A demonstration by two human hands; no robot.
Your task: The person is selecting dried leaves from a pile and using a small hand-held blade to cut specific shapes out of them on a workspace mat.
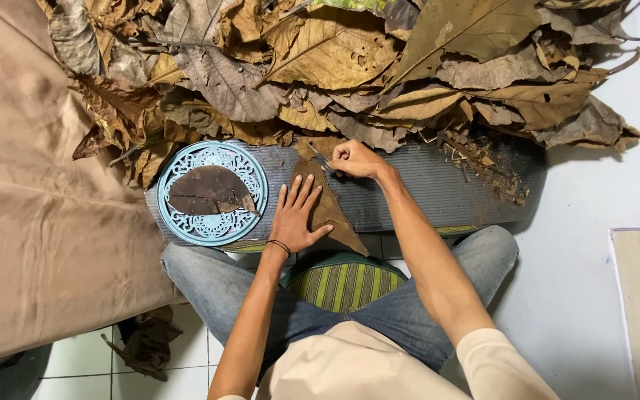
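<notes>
- We press our left hand (297, 217), fingers spread flat, on a dry brown leaf (327, 207) lying on the grey mat (424, 185).
- Our right hand (355, 159) is fisted around a small tool, touching the leaf's top.
- A blue plate (212, 192) sits just beside, holding leaf pieces.

grey ribbed mat (438, 189) | on it: blue plate (179, 222), brown leaf (327, 207), crumbs (494, 167)

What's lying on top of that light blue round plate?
A dark brown leaf piece lies on the plate, covering its middle; only the lacy rim shows around it.
</notes>
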